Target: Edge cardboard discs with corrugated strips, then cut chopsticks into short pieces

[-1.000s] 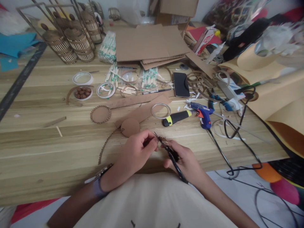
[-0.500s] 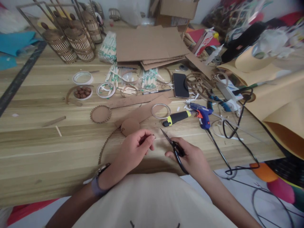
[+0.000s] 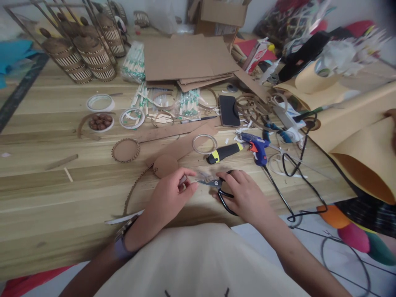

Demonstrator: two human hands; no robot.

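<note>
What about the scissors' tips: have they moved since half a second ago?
Yes. Judged against the black-and-yellow tool, the scissors have swung: their tips lie farther left and lower in the picture, closer to the left hand.

Soft, muted light casts faint shadows on the table (image 3: 68, 214); outer edges look stretched, hazy.
</note>
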